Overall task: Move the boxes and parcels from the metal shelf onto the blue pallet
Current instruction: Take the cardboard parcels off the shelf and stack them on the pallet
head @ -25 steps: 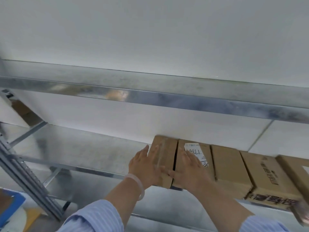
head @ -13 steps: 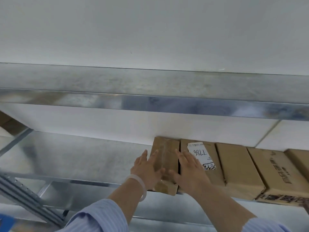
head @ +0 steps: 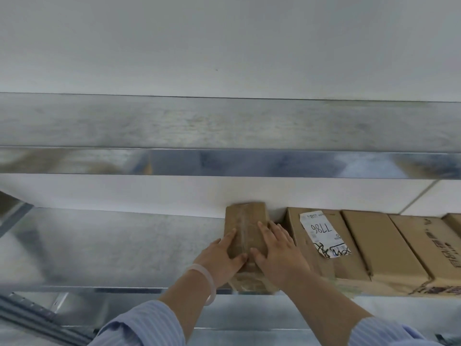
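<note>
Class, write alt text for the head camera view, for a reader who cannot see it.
The left hand and right hand hold a narrow taped cardboard box, leftmost of a row on a metal shelf, one on each side. The neighbouring box bears a white label.

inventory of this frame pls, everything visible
narrow brown cardboard box: 1, brown, left end of row on shelf, between both hands
labelled brown cardboard box: 1, brown, white label, right of narrow box
plain brown cardboard boxes: 3, brown, further right, last one cut off
galvanised metal shelf: 1, grey, deck under boxes, another level above
white wall: 1, white, behind shelf
white bracelet: 1, white, left wrist
left hand: 1, grips narrow box's left side
right hand: 1, grips its right side
</note>
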The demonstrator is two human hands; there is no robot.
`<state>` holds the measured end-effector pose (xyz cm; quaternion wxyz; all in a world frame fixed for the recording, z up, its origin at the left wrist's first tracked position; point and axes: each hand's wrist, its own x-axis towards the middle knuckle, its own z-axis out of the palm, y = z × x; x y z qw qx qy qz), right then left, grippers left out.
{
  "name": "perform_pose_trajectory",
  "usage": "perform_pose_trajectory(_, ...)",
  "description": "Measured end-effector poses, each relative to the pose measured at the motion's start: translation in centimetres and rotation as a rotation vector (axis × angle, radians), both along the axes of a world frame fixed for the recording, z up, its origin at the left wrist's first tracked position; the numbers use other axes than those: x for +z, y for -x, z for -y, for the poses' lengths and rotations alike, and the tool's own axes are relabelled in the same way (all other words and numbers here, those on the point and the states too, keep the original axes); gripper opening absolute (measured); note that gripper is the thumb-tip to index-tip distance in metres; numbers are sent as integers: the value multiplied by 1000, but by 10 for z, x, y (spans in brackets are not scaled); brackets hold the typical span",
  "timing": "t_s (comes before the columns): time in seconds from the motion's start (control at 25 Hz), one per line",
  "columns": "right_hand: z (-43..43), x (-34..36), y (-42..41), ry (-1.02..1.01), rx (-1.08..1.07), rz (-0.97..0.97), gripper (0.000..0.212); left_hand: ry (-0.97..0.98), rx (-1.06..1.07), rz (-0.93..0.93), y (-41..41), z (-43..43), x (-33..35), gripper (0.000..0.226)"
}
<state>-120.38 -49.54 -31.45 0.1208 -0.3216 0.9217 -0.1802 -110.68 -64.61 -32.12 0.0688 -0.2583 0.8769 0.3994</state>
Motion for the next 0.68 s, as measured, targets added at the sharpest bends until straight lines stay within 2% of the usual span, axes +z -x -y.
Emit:
perform_pose_trajectory(0.16,22,-15,-9,115,-75,332,74,-156,40,-87,-13,9,-6,73)
perform_pose_trajectory(0.24,26,-21,-15,185,-70,421,77,-169,87,-138,-21,9,-11,72)
perform_pose_trajectory(0.48,53,-7,-29,263,195,470,78,-118,424,-279,-66,2,-8,71)
perform_pose_trajectory(0.68,91,8,-76,335,469,520,74,-61,749,-416,-133,-6,5,70)
